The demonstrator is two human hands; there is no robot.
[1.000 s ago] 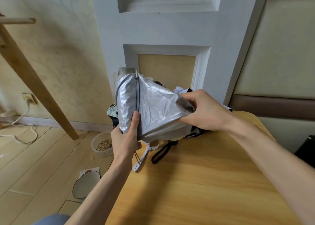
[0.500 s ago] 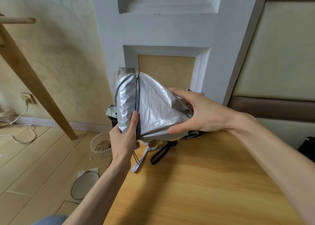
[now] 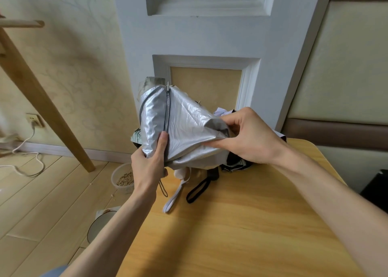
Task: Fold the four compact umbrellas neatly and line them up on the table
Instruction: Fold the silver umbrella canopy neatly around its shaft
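We've got the silver crinkled-fabric compact umbrella (image 3: 184, 125) up in the air over the far left corner of the round-cornered light wooden table (image 3: 241, 224), not resting on it. Left hand (image 3: 149, 163) is wrapped round its lower end, thumb laid along the dark rib (image 3: 167, 111). Right hand (image 3: 249, 138) pinches a loose fold of canopy at the right side. Canopy is baggy, pleats not formed; we read this as mid-fold, none lined up yet.

Risks:
- Fabric looks slick. If the right pinch is shallow, the fold slips and the pleat collapses.
- Pulling that fold sideways against the rib under the left thumb could twist or bend it.
- The dark patterned heap of other umbrellas (image 3: 235, 164) sits just behind, near the table's far edge, partly hidden. A sweep of the right wrist could shove it off.
- White webbing strap (image 3: 174, 199) and black strap loop (image 3: 198, 191) trail out below; either could snag on set-down.
- Clear plastic tub of grain (image 3: 123, 178) on the floor beside that corner: a drop there tips it.
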